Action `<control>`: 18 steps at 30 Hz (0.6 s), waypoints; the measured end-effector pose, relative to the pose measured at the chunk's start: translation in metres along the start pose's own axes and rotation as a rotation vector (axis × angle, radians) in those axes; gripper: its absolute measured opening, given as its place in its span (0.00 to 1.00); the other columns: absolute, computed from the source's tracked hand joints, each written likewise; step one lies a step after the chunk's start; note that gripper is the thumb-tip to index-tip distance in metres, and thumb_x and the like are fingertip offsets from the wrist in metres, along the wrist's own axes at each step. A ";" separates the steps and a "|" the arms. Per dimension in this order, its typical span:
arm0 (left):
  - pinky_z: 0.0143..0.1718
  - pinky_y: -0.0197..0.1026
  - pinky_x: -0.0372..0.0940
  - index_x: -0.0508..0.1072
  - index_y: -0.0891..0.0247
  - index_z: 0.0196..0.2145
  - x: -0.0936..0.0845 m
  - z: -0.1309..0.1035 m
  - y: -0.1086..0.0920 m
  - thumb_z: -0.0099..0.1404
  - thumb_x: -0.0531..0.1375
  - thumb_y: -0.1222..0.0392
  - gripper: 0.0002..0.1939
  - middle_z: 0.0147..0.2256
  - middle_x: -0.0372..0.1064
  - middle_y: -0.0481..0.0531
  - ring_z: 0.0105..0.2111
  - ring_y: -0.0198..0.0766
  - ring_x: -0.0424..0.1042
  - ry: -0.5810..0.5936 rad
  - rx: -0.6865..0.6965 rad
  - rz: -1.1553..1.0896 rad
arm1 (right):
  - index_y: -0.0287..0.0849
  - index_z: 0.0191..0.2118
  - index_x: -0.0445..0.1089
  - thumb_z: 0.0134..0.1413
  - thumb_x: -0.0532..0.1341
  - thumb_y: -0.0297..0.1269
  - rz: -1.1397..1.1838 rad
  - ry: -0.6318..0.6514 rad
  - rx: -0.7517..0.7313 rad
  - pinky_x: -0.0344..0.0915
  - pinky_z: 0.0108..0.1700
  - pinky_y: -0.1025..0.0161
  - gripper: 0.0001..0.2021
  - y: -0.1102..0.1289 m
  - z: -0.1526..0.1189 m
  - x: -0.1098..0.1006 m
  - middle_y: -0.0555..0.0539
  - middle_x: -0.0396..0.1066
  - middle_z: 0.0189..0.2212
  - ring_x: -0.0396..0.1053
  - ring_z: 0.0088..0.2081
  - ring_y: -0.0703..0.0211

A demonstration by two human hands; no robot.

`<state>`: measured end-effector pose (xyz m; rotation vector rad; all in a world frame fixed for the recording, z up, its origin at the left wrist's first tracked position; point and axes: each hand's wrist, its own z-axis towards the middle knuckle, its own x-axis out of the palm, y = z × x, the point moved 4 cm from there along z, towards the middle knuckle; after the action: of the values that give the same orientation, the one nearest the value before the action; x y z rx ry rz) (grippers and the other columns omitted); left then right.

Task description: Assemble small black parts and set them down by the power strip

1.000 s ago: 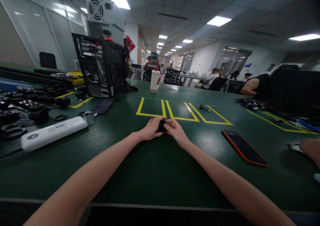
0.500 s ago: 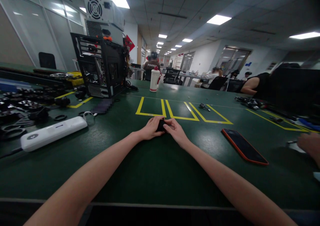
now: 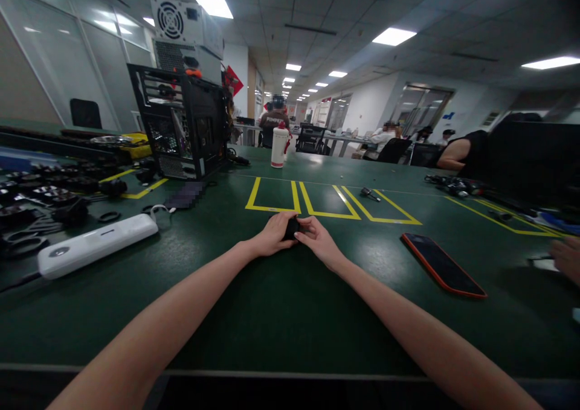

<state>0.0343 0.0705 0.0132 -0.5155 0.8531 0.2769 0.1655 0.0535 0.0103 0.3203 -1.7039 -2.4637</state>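
Just above the middle of the green table (image 3: 290, 313), a small rounded black part (image 3: 290, 230) sits between my two hands. My left hand (image 3: 273, 235) is closed around its left side, with the fingers over the top. From the right, the thumb and fingers of my right hand (image 3: 319, 240) pinch the same part. Much of it is covered by my fingers, so its exact kind cannot be made out. Just beyond my hands, yellow tape outlines (image 3: 272, 209) mark the tabletop. A small black piece with a short stem (image 3: 370, 194) lies at the right-hand outline.
An orange-edged phone (image 3: 444, 266) lies to the right, and another person's hand (image 3: 567, 256) is at the far right edge. On the left are a white power strip (image 3: 99, 244), black parts (image 3: 45, 186) and an open computer case (image 3: 194, 120). A white bottle (image 3: 278, 147) stands farther back.
My right thumb has shifted slightly lower on the black part, showing more of it. The other person's hand at the right has moved a little outward.
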 end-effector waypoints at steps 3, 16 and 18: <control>0.53 0.51 0.48 0.48 0.63 0.52 0.000 0.000 0.000 0.55 0.57 0.57 0.30 0.50 0.54 0.59 0.51 0.47 0.54 -0.007 -0.019 0.056 | 0.43 0.35 0.63 0.43 0.61 0.36 -0.012 -0.043 0.013 0.61 0.46 0.59 0.10 -0.001 0.000 0.000 0.50 0.65 0.36 0.66 0.40 0.62; 0.45 0.56 0.53 0.49 0.60 0.53 -0.003 -0.001 0.000 0.53 0.58 0.54 0.33 0.49 0.55 0.57 0.47 0.53 0.51 0.006 -0.099 0.202 | 0.40 0.40 0.63 0.43 0.60 0.36 -0.028 -0.028 0.102 0.60 0.47 0.57 0.14 0.000 0.002 0.001 0.46 0.66 0.40 0.66 0.40 0.60; 0.46 0.55 0.53 0.49 0.61 0.52 -0.002 -0.001 0.001 0.53 0.58 0.54 0.32 0.49 0.55 0.58 0.48 0.52 0.52 0.001 -0.079 0.187 | 0.40 0.38 0.63 0.43 0.61 0.35 -0.013 -0.023 0.077 0.60 0.48 0.58 0.14 -0.001 0.002 0.001 0.47 0.66 0.39 0.66 0.41 0.60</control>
<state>0.0321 0.0708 0.0144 -0.5102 0.8948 0.4834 0.1638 0.0555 0.0099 0.3132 -1.8142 -2.4245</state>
